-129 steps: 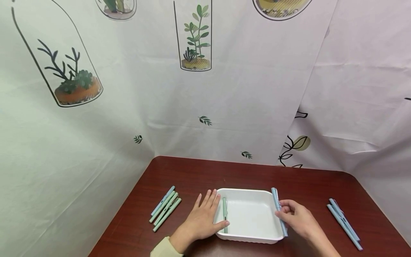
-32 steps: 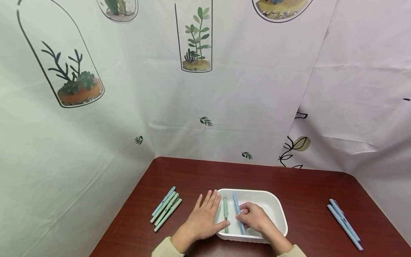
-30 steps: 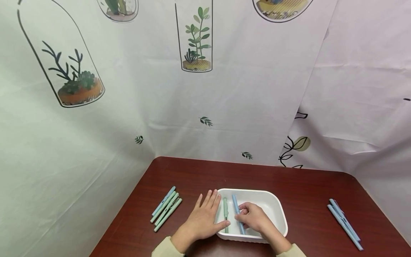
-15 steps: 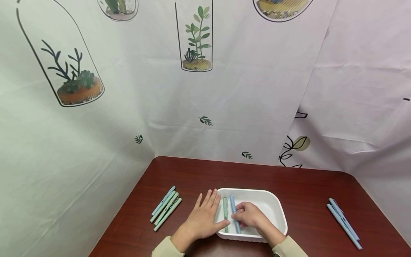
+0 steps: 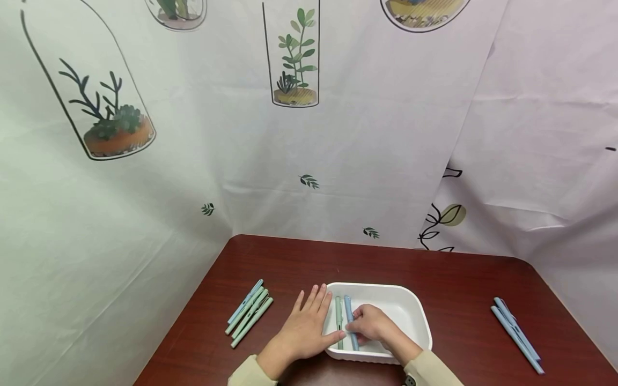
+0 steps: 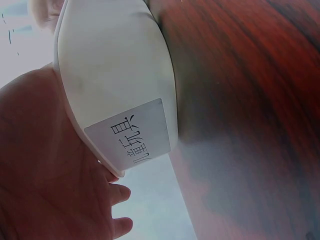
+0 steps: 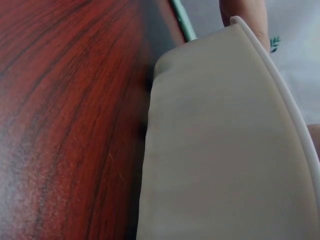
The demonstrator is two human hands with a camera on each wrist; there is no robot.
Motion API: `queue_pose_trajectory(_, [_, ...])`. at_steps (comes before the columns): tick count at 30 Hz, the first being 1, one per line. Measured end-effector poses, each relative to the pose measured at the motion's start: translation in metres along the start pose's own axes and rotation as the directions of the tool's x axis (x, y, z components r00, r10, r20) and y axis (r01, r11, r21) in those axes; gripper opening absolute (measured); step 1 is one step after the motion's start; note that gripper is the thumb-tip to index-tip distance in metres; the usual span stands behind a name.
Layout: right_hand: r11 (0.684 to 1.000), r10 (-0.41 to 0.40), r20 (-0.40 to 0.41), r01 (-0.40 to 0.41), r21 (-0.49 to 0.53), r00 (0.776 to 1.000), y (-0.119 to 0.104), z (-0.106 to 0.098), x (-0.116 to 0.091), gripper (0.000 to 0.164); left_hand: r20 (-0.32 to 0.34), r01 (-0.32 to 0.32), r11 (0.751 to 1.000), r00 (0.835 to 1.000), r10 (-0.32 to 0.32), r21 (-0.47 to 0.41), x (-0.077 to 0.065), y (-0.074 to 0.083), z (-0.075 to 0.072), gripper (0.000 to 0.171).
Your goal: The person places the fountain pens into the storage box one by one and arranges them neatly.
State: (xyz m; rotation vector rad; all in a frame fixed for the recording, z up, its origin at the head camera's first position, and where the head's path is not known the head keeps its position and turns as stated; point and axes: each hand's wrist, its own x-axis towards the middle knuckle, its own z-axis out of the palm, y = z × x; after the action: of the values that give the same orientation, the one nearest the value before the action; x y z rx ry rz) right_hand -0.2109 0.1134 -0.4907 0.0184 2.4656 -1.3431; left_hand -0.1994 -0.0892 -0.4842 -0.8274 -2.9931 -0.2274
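A white tray (image 5: 407, 313) stands on the table. My left hand (image 5: 304, 333) lies with straight, spread fingers over its left rim, the thumb reaching inside. A mint-green pen (image 5: 339, 311) lies along the tray's left side, partly under that thumb. Just right of it, nearly parallel, is a light blue pen (image 5: 348, 306) inside the tray. My right hand (image 5: 374, 324) pinches this blue pen near its middle; some fingers are hidden below the hand. In the left wrist view the tray's outer wall bears a printed label (image 6: 132, 135). The right wrist view shows mostly the tray's plain outer wall (image 7: 215, 135).
On the left of the dark red table (image 5: 367, 262) lie several pens (image 5: 250, 315), one light blue, the others mint green. Two light blue pens (image 5: 517, 335) lie on the right. A printed white cloth (image 5: 338, 161) hangs behind the table.
My right hand has carried the light blue pen from the tray's right rim into the tray, then shifted it left and straightened it beside the green pen. My left hand has stayed put.
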Motion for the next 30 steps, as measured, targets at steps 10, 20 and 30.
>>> queue_pose_trajectory(10, [1.000, -0.021, -0.014, 0.021, -0.010, 1.000, 0.0012, 0.0051, 0.0004, 0.025, -0.003, -0.010, 1.000, 1.000, 0.010, -0.006, -0.0016, 0.0017, -0.0002, 0.095])
queue_pose_trajectory(20, [0.997, -0.052, -0.010, 0.052, -0.054, 0.999, 0.0022, 0.0058, 0.0023, 0.026, 0.005, 0.002, 1.000, 1.000, -0.002, -0.012, 0.0000, 0.0013, -0.0019, 0.094])
queue_pose_trajectory(30, [0.991, -0.102, -0.022, 0.100, -0.087, 0.995, 0.0039, 0.0052, 0.0008, 0.025, 0.008, 0.003, 1.000, 1.000, -0.003, -0.008, 0.0015, 0.0007, 0.0011, 0.094])
